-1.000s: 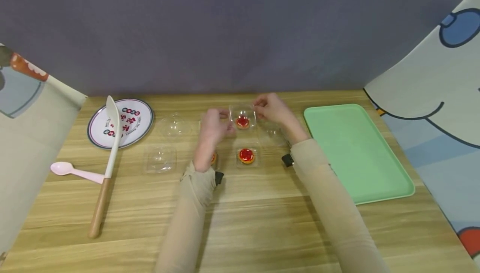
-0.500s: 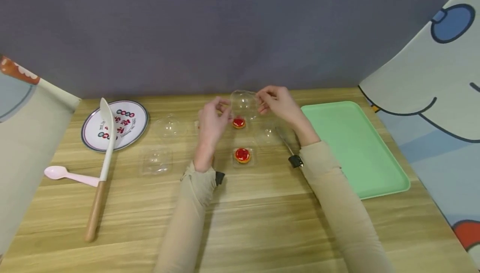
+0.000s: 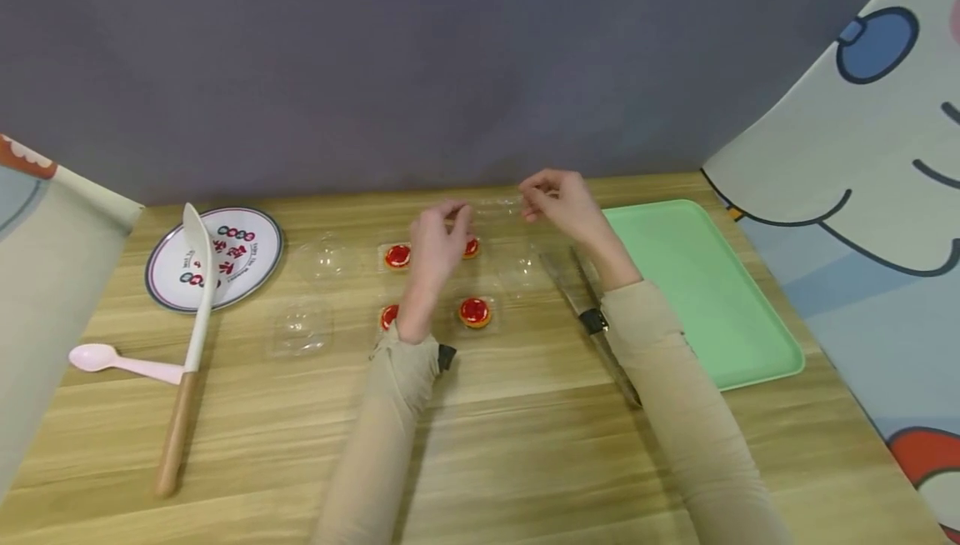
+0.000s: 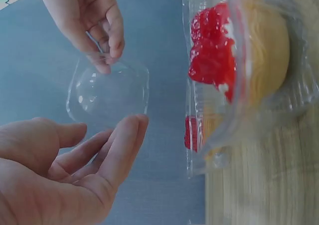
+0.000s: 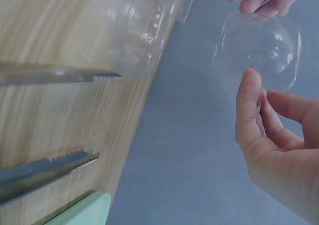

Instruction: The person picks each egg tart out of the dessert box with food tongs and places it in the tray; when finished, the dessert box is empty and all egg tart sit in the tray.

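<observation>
A clear domed plastic lid (image 3: 497, 210) is held up behind the tarts, seen almost edge-on from the head. My right hand (image 3: 561, 205) pinches its right edge between thumb and finger. On the opposite edge, fingertips of my left hand (image 3: 441, 238) touch the lid (image 4: 112, 93), the thumb standing apart from them in the left wrist view. Below are several tarts with red glossy topping, each in a clear square tray; one tart (image 3: 475, 312) sits nearest me, another tart (image 3: 398, 256) further left. A large tart (image 4: 214, 55) fills the right of the left wrist view.
More clear lids lie left, such as one lid (image 3: 302, 327), and another lid (image 3: 521, 266) lies right. Metal tongs (image 3: 592, 324) lie under my right wrist, beside a green tray (image 3: 697, 295). Left are a printed plate (image 3: 251, 257), a long-handled spoon (image 3: 176, 437) and a pink spoon (image 3: 142, 367).
The lid has moved back and up, away from over the far right tart, and tipped edge-on. The left hand has shifted slightly right, uncovering the left tarts; the head view has turned right.
</observation>
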